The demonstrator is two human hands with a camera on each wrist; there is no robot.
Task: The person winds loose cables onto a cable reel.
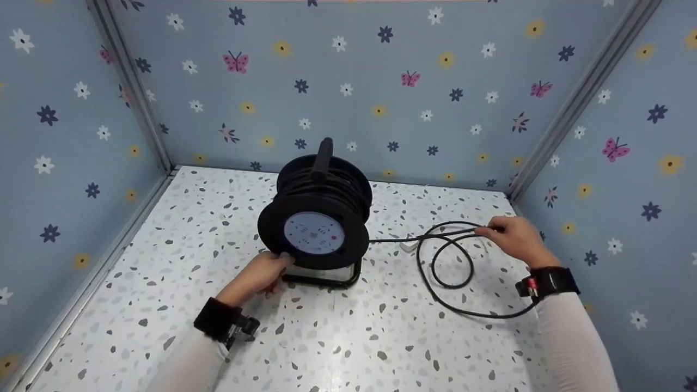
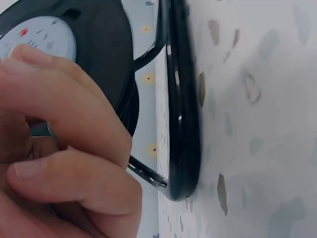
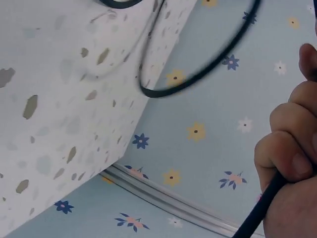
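Note:
A black cable reel [image 1: 318, 218] with a pale blue socket face [image 1: 314, 233] stands upright on its black tube frame [image 1: 332, 282] in the middle of the speckled table. My left hand [image 1: 269, 270] grips the reel's lower front rim, its fingers [image 2: 74, 111] curled beside the socket face [image 2: 42, 37] and the frame [image 2: 183, 109]. My right hand [image 1: 503, 233] holds the black cable [image 1: 452, 267] out to the right, with its fingers [image 3: 280, 156] wrapped round the cable [image 3: 260, 208]. From the reel the cable runs across and lies in loose loops on the table. A small white part [image 1: 408, 246] lies by the cable.
The white speckled table [image 1: 354, 337] is closed in by blue walls [image 1: 381, 81] printed with flowers and butterflies at the left, back and right. Metal corner strips [image 1: 577, 92] run down the back corners. A black band with a camera sits on each wrist.

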